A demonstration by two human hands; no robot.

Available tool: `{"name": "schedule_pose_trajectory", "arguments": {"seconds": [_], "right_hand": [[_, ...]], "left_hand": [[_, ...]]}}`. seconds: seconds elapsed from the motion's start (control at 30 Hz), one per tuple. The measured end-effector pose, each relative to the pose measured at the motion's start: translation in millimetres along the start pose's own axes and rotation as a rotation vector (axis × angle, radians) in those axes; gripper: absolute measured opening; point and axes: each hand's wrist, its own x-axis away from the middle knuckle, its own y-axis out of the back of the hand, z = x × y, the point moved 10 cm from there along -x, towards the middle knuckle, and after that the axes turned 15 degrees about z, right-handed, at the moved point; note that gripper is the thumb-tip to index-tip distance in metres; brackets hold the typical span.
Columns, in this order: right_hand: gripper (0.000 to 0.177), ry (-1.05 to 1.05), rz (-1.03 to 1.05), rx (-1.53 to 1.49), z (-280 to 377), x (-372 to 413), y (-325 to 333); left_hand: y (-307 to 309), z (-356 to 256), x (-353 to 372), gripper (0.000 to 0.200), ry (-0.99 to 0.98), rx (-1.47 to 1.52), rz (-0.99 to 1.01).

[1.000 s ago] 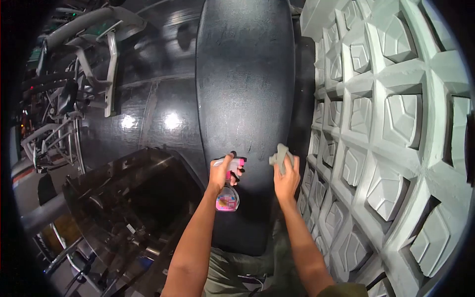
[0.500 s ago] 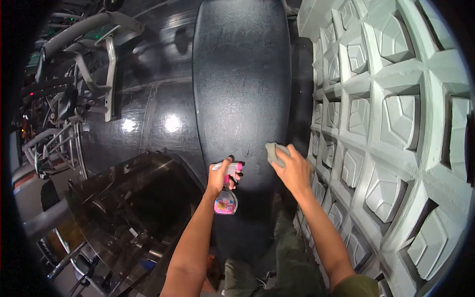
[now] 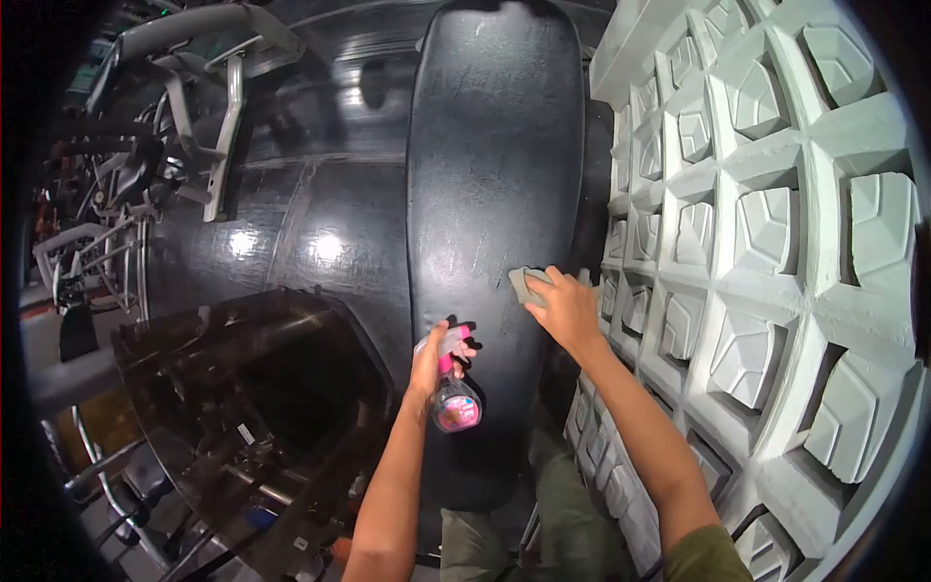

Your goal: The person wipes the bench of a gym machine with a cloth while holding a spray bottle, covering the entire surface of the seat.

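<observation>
A long black padded bench (image 3: pixel 495 165) stretches away in front of me. Over its near part, my left hand (image 3: pixel 436 357) is wrapped round the neck of a spray bottle (image 3: pixel 456 409) with a pink and white trigger head and a pink label. My right hand (image 3: pixel 570 308) pinches a folded greyish cloth (image 3: pixel 529 284) at the bench's right side, the cloth overlapping the pad there in this view. Part of the cloth is hidden beneath the fingers.
On the right rises a white wall (image 3: pixel 718 242) of raised geometric blocks, close to my right arm. A dark see-through panel (image 3: pixel 281 388) covers machinery at lower left. Grey-framed gym equipment (image 3: pixel 228 126) stands on the shiny black floor (image 3: pixel 291 204) at upper left.
The bench appears farther right as the view shifts. My right hand and the cloth have moved slightly left and up across the pad. The spray bottle is tilted more, its base swung right.
</observation>
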Motion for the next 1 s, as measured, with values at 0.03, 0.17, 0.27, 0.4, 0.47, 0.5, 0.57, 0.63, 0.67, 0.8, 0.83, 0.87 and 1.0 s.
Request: {"name": "schedule_pose_trajectory", "arguments": {"seconds": [0.03, 0.17, 0.27, 0.4, 0.47, 0.5, 0.57, 0.63, 0.67, 0.8, 0.83, 0.87, 1.0], "right_hand": [[0.043, 0.065, 0.007, 0.007, 10.8, 1.5, -4.7], [0.043, 0.345, 0.174, 0.097, 53.0, 17.4, -38.5], [0.042, 0.465, 0.338, 0.27, 68.8, 14.0, -45.3], [0.035, 0.124, 0.065, 0.038, 37.7, -32.1, -3.7], [0.035, 0.073, -0.001, 0.026, 46.4, -39.0, -1.5], [0.036, 0.116, -0.006, 0.038, 58.0, -33.2, -5.6], [0.036, 0.279, 0.041, 0.048, 73.4, -23.9, -27.4], [0.038, 0.461, 0.277, 0.151, 96.3, -7.6, -52.1], [0.038, 0.551, 0.396, 0.2, 104.0, 0.3, -63.7], [0.041, 0.401, 0.311, 0.246, 88.5, -37.1, -40.0], [0.037, 0.311, 0.195, 0.154, 81.2, -50.0, -23.4], [0.037, 0.259, 0.154, 0.133, 80.6, -53.3, -20.0], [0.041, 0.324, 0.174, 0.129, 100.3, -41.1, -40.8]], "left_hand": [[7.0, 5.7, 7.7, 0.052, -0.028, 0.038, -0.043], [29.1, 29.8, 16.2, 0.05, -0.081, 0.192, -0.109], [39.2, 37.4, 15.9, 0.049, -0.071, 0.218, -0.135], [37.1, 36.3, 18.8, 0.047, -0.022, 0.194, -0.177], [37.6, 34.1, 19.0, 0.046, -0.012, 0.164, -0.192], [39.7, 37.2, 17.5, 0.046, -0.003, 0.174, -0.203], [36.6, 31.4, 19.6, 0.046, 0.0, 0.175, -0.202], [38.2, 31.0, 18.8, 0.046, 0.009, 0.175, -0.19], [39.6, 32.9, 18.0, 0.047, 0.019, 0.175, -0.186], [41.3, 32.7, 16.8, 0.048, 0.044, 0.173, -0.192], [40.9, 32.9, 16.6, 0.048, 0.043, 0.174, -0.192], [41.6, 33.1, 16.2, 0.048, 0.041, 0.175, -0.192], [43.6, 36.5, 13.1, 0.046, 0.05, 0.197, -0.184]]}}
